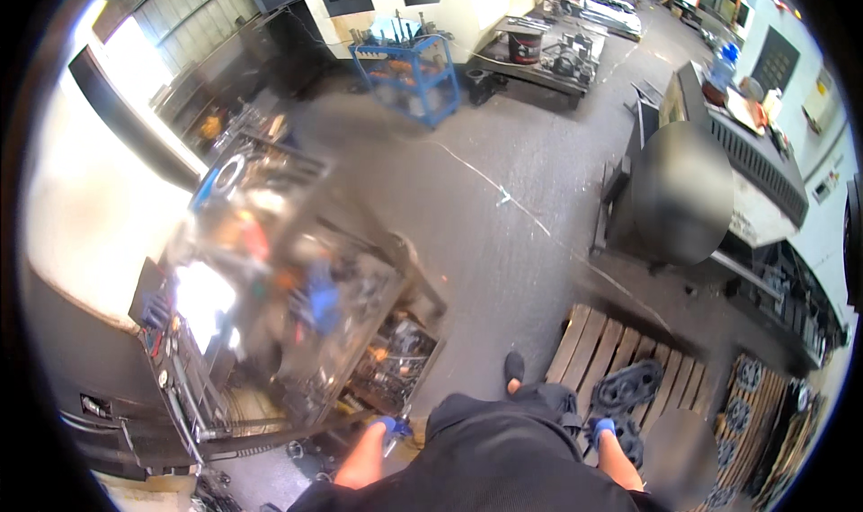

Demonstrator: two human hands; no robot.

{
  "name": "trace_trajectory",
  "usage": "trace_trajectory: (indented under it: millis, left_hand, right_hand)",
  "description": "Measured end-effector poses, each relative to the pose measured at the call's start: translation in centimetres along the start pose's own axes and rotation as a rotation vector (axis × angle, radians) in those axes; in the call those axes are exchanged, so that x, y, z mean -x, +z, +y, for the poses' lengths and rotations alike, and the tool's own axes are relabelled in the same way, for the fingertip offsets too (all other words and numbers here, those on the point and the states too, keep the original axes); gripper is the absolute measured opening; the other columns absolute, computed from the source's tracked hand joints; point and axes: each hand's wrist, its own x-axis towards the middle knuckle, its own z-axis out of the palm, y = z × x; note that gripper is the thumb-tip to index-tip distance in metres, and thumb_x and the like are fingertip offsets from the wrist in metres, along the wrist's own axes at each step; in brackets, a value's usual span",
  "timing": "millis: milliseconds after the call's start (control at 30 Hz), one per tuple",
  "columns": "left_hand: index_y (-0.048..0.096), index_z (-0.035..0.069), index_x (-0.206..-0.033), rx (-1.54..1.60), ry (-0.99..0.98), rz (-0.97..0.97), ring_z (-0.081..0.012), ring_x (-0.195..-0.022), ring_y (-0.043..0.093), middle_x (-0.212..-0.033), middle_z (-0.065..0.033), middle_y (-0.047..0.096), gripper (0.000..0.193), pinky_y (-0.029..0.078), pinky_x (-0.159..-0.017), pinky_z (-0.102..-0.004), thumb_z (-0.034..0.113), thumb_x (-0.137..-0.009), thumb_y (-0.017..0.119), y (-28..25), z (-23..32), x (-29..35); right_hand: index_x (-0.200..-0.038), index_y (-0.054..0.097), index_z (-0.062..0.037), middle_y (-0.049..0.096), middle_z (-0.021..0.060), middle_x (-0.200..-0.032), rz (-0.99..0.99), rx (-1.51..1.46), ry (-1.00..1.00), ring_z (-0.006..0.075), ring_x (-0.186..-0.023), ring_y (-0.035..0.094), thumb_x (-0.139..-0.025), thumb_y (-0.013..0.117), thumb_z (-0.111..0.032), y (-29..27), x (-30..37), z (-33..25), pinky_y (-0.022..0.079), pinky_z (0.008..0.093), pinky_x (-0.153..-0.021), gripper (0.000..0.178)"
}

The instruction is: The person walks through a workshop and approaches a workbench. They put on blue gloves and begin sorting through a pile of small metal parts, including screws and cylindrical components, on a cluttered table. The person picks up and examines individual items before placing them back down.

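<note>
My left hand [393,425], in a blue glove, hangs low beside the front of a cluttered tool cart. Its fingers look closed round a small thing with metal and yellow parts, too small to name. My right hand [604,427], also blue-gloved, is down at my right side by a dark cast metal part [627,384] with round openings. That part lies on a wooden slatted pallet [575,350]. Another dark part [629,445] shows just beside the right hand. Whether the right fingers grip or only touch it cannot be made out.
The cart's crowded shelf [395,355] stands at my left. Farther off are a blue wheeled rack [431,85], a low metal table [566,85] and a machine [755,170] at right. A thin line [539,220] crosses the floor. More round parts [739,413] lie at far right.
</note>
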Motion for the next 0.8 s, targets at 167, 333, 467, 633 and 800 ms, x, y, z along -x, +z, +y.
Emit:
trace_trajectory:
  millis: [167, 333, 467, 633, 800]
  left_hand:
    - [0.073, 0.014, -0.12, 0.375, 0.162, -0.111, -0.0224, -0.105, 0.067, -0.121, -0.0075, 0.072, 0.047, 0.052, -0.094, -0.0449, 0.044, -0.085, 0.08, 0.5, 10.3, 2.2]
    - [0.074, 0.013, -0.113, 0.784, 0.332, -0.167, -0.0214, -0.1, 0.065, -0.107, -0.0052, 0.073, 0.036, 0.05, -0.087, -0.0411, 0.041, -0.09, 0.072, -0.7, 15.7, 3.1]
    - [0.074, 0.021, -0.117, 0.253, 0.375, -0.077, -0.0238, -0.1, 0.067, -0.104, -0.0047, 0.073, 0.032, 0.051, -0.081, -0.0451, 0.037, -0.091, 0.069, -3.9, 21.7, -7.4]
    - [0.074, 0.019, -0.117, 0.599, 0.253, -0.065, -0.0246, -0.096, 0.068, -0.102, -0.0058, 0.074, 0.032, 0.051, -0.079, -0.0457, 0.038, -0.092, 0.068, -7.4, 29.5, -7.1]
    - [0.075, 0.016, -0.115, 0.884, 0.198, -0.087, -0.0235, -0.089, 0.067, -0.097, -0.0064, 0.073, 0.031, 0.051, -0.076, -0.0439, 0.036, -0.092, 0.07, -12.4, 38.4, -4.1]
  right_hand:
    - [-0.105, 0.068, -0.0131, 0.073, 0.0109, -0.094, 0.07, 0.09, -0.475, 0.0256, -0.073, 0.067, -0.103, 0.049, -0.026, -5.3, -2.8, -27.7, 0.049, 0.0403, -0.058, 0.023]
    - [-0.112, 0.071, -0.0045, 0.077, 0.0077, -0.091, -0.103, 0.113, -0.8, 0.0176, -0.072, 0.069, -0.097, 0.067, -0.027, 6.0, 12.2, -51.5, 0.049, 0.0322, -0.06, 0.027]
    - [-0.114, 0.071, 0.0011, 0.077, 0.0105, -0.092, -0.079, 0.469, -0.962, 0.0171, -0.07, 0.067, -0.097, 0.068, -0.027, 9.8, 16.0, -65.4, 0.05, 0.0303, -0.06, 0.033]
    - [-0.113, 0.069, -0.0007, 0.076, 0.0152, -0.092, 0.028, 0.66, -0.71, 0.0243, -0.061, 0.062, -0.098, 0.058, -0.024, 7.0, 9.7, -75.1, 0.048, 0.0364, -0.056, 0.03]
    - [-0.094, 0.071, -0.0077, 0.074, 0.0118, -0.08, 0.006, 0.494, -0.299, 0.0269, -0.059, 0.064, -0.098, 0.056, -0.033, 4.2, 4.1, -81.7, 0.046, 0.0436, -0.05, 0.03]
